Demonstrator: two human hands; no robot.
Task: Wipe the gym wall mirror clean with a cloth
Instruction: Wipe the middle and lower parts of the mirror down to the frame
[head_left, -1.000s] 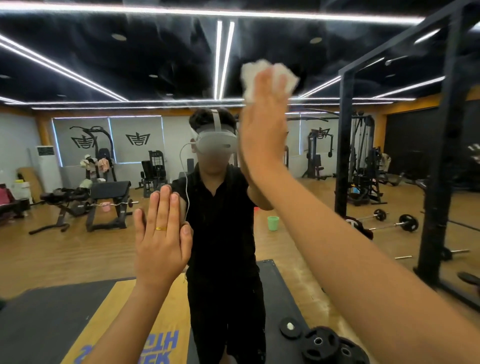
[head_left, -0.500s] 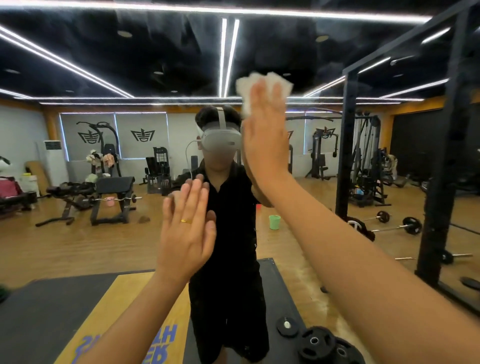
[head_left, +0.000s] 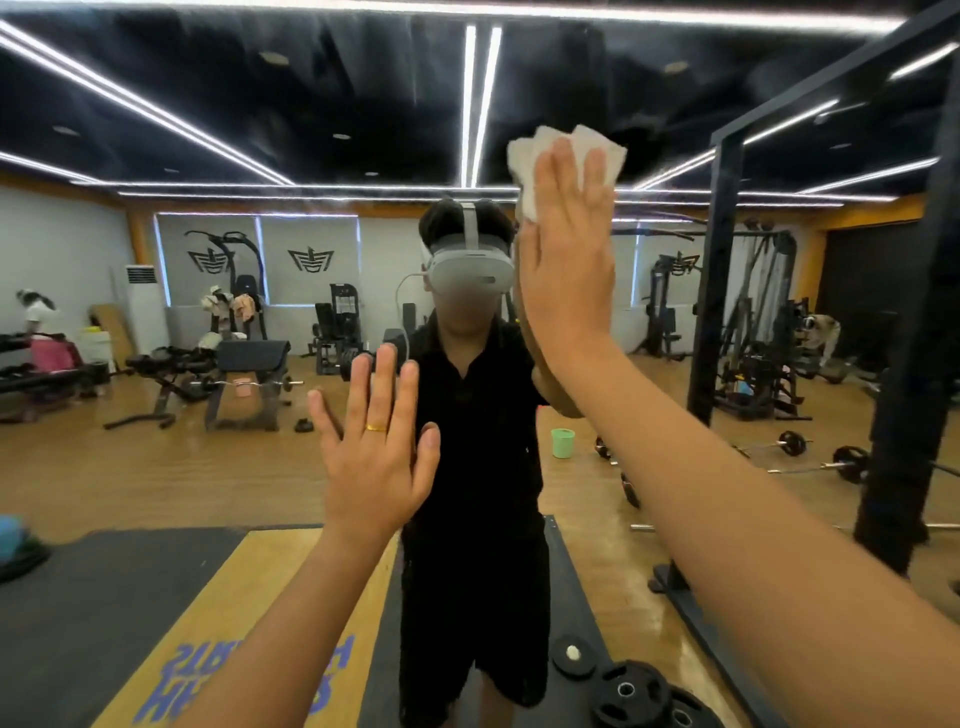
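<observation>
The wall mirror (head_left: 156, 467) fills the whole view and reflects the gym and a person in black wearing a headset. My right hand (head_left: 569, 260) is raised high and flat, its straight fingers pressing a folded white cloth (head_left: 530, 156) against the glass right of centre. The cloth sticks out above and left of my fingertips. My left hand (head_left: 376, 457) lies lower, at the centre, palm flat towards the mirror with fingers spread and a gold ring on one finger; it holds nothing.
A black rack frame (head_left: 719, 270) stands at the right. Weight plates (head_left: 631, 693) lie on the floor at the bottom right. Reflected benches, machines, barbells and a green bucket (head_left: 562, 442) stand behind on the wooden floor.
My left hand has slid right and a little down along the glass, fingers spreading. My right hand with the cloth has shifted slightly right and lower.
</observation>
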